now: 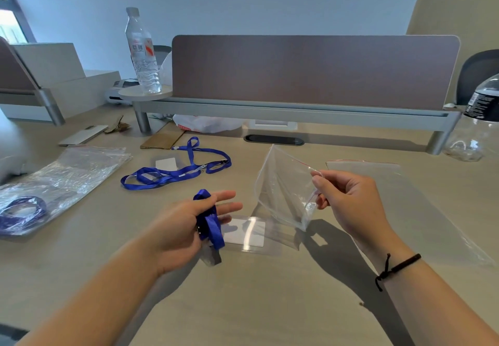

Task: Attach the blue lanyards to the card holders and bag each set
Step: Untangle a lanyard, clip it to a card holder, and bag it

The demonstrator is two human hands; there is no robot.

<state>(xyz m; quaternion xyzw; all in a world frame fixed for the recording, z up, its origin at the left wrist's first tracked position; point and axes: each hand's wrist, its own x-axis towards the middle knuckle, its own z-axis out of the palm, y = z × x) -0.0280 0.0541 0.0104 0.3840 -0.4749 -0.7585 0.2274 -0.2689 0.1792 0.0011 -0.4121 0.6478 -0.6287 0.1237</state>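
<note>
We take the desk [270, 305] as our reference. Above its near middle, the left hand [186, 226] holds a bunched blue lanyard [209, 218] under the thumb, with the outer fingers stretched straight toward the bag. A clear card holder [248, 233] with a white card inside hangs from that lanyard, its far end lying on the desk. Just right of it, the right hand [348, 199] pinches the red-striped rim of a clear zip bag [280, 191] between thumb and fingers — the bag is raised off the desk, its mouth pulled open toward the left hand. On the desk's far centre lie loose lanyards [175, 172] across a second holder [166, 163]. At the left edge we note a stack of clear bags [67, 172], the nearest holding a coiled lanyard. A flat bag [378, 172] lies at the right. A water bottle [143, 54] stands on the shelf behind the desk.
</note>
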